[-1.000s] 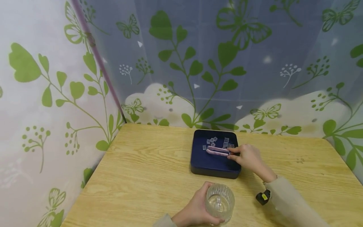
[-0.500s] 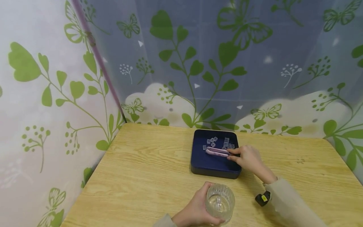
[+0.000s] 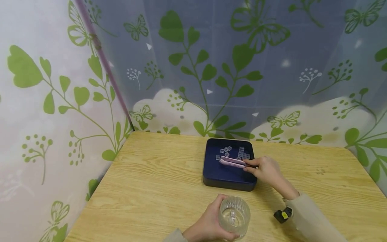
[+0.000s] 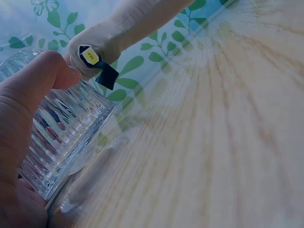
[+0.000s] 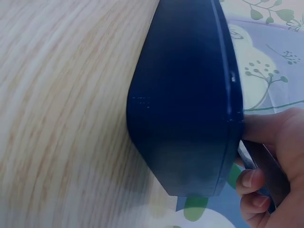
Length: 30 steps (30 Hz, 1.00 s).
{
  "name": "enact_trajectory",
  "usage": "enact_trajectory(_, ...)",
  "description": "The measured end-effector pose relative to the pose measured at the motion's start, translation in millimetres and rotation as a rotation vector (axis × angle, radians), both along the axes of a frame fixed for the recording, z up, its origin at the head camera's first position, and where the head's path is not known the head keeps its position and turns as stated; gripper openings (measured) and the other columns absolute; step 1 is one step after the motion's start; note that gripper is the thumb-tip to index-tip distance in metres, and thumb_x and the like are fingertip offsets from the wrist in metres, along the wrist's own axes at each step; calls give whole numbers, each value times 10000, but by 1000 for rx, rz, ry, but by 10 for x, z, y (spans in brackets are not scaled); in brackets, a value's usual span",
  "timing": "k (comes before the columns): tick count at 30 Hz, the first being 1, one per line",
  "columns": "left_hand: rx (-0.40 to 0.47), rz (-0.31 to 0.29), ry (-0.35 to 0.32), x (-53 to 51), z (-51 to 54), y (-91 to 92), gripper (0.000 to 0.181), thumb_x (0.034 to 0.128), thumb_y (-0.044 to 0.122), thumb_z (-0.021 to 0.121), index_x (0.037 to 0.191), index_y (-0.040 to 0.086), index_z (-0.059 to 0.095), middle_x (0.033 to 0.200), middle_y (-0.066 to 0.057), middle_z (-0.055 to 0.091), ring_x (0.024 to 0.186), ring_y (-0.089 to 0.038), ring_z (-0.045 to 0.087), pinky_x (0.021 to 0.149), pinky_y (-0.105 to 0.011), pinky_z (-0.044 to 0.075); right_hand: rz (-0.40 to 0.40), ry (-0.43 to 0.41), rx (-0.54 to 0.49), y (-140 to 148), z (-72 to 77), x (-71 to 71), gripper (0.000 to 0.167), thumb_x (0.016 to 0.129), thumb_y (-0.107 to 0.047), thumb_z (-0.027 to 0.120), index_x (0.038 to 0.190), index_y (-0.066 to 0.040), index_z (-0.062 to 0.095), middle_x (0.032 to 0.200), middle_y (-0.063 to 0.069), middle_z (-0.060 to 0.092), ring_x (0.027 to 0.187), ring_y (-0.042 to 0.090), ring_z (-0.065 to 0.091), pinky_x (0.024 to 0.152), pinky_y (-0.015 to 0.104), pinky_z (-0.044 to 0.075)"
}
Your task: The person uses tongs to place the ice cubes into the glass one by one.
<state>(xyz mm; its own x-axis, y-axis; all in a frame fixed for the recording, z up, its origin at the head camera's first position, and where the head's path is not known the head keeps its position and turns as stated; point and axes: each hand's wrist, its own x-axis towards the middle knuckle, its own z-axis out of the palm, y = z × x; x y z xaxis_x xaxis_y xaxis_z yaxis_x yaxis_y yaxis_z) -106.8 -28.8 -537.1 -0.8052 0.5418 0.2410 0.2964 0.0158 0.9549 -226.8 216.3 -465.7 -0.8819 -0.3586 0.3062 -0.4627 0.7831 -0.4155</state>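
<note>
A curtained nook: leaf-and-butterfly hangings (image 3: 217, 77) along two sides of a wood-grain table (image 3: 148, 181).

left hand (image 3: 209, 220) curled and near, right hand (image 3: 267, 170) farther forward in a pinch, right forearm (image 3: 314, 215) slanting leftward

Head: set farthest back, looking forward and down over the desk (image 3: 142, 188), both far corners in frame. Left wrist: low, tilted, very near the glass (image 4: 71, 118), facing across the desk to the right sleeve (image 4: 111, 40). Right wrist: rolled sideways, close up on the blue tray (image 5: 185, 99). Shared with head: glass and right sleeve (left wrist); blue tray and right grip (image 3: 267, 169) (right wrist).
</note>
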Motion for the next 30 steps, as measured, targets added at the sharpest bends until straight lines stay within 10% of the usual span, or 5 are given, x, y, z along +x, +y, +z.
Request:
enact_trajectory(7,7,5,33,13,-8,3,834,622,26,909,1294,167,435,1250,-4,597,1102,-127,591,938,-293,510,0,-3,-24,32,97,120,338,812,-232,817,1123,-112,761,454,-105,483,393,31,226,397,230,194)
enact_trajectory(14,-9,10,18,10,-16,-2,851,612,38,917,1296,190,435,1256,24,592,1113,-123,584,955,-290,498,21,-16,-66,80,270,322,318,843,-223,790,1134,-100,756,988,105,751,393,10,246,387,221,212)
enact_trajectory(30,-4,11,37,10,1,-5,850,612,28,910,1298,171,430,1246,6,597,1097,-121,591,935,-287,512,79,-10,-197,248,461,789,287,815,-130,807,1098,-109,771,936,37,761,443,-59,183,365,184,232)
